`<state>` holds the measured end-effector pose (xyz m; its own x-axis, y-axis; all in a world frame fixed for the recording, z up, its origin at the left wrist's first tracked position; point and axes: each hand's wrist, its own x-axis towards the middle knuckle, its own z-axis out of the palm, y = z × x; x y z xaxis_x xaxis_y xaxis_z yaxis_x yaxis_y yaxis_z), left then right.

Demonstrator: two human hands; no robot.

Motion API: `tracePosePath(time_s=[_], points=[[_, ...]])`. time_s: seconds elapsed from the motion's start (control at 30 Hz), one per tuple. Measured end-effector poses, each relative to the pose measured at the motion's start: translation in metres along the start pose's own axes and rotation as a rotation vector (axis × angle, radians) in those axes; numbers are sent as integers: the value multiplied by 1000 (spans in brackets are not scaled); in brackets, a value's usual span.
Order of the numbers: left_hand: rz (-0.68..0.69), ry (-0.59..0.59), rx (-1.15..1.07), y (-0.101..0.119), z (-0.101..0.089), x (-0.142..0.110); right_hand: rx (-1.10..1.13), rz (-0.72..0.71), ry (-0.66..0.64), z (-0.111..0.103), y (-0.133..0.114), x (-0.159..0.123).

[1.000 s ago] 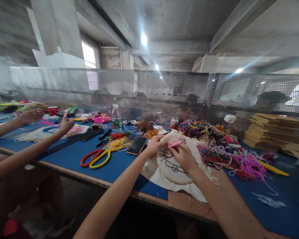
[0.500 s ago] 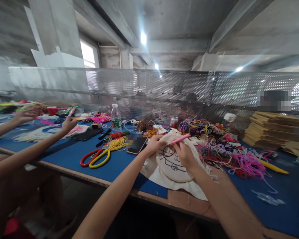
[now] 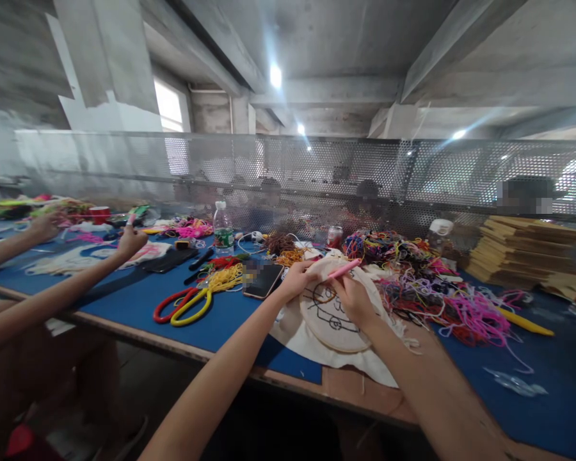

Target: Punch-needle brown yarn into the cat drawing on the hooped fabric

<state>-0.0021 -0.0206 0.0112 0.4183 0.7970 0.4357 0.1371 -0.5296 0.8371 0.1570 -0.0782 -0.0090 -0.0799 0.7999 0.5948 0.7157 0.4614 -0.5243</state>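
A round wooden embroidery hoop [image 3: 333,320] with white cloth and a black outline drawing lies on the blue table [image 3: 139,298]. My left hand [image 3: 297,279] grips the hoop's upper left rim, fingers curled. My right hand [image 3: 352,296] rests over the cloth, closed on a pink punch needle tool [image 3: 344,268] whose tip points down into the drawing.
Tangled coloured yarn [image 3: 436,294] lies right of the hoop. A phone [image 3: 264,280], red and yellow scissors [image 3: 185,304], a water bottle [image 3: 223,227] and a stack of wooden boards [image 3: 528,253] are on the table. Another person's arms [image 3: 52,291] work at the left. A perforated metal screen [image 3: 317,176] backs the table.
My right hand tilted the pink tool up and nudged slightly on the cloth. The other person's right hand shifted a little rightward. The hoop stayed put.
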Motion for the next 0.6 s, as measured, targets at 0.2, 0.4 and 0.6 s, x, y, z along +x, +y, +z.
tracePosePath(time_s=[0.2,0.4,0.6], points=[[-6,9,-14,0,0,0,-1,-32,40,0,-1,-1],[27,-31,-13,-5,-1,1,113,-76,63,0,1,0],[31,-27,-31,-4,-1,1,193,-67,76,-1,5,2]])
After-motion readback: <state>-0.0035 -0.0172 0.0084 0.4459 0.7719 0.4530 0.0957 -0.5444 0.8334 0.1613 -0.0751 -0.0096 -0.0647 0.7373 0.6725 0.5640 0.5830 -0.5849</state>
